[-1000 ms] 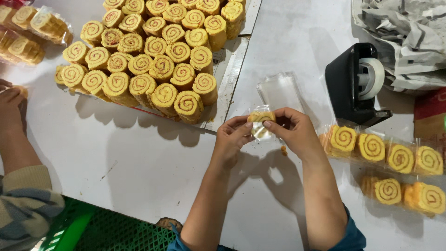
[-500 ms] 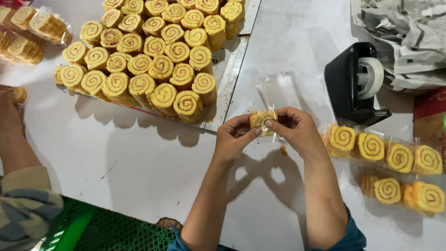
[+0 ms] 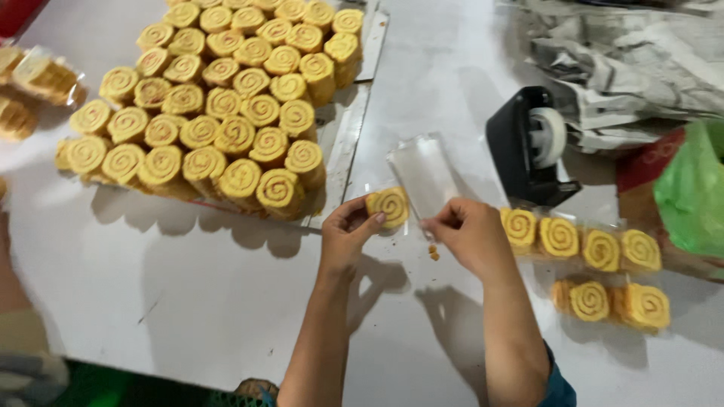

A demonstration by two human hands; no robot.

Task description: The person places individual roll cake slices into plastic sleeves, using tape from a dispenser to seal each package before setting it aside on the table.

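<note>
On the white surface (image 3: 188, 301), a tray of spiral rolls (image 3: 226, 113) sits far left. The left hand (image 3: 347, 237) pinches one roll slice (image 3: 388, 205); the right hand (image 3: 471, 234) grips a clear bag (image 3: 424, 173). Beyond stand a tape dispenser (image 3: 528, 147) and wrapped rolls (image 3: 596, 252).

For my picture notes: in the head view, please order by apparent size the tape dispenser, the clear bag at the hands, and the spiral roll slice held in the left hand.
1. Tape dispenser, largest.
2. Clear bag, clearly smaller than the dispenser.
3. Roll slice, smallest, pinched by the left hand.
</note>
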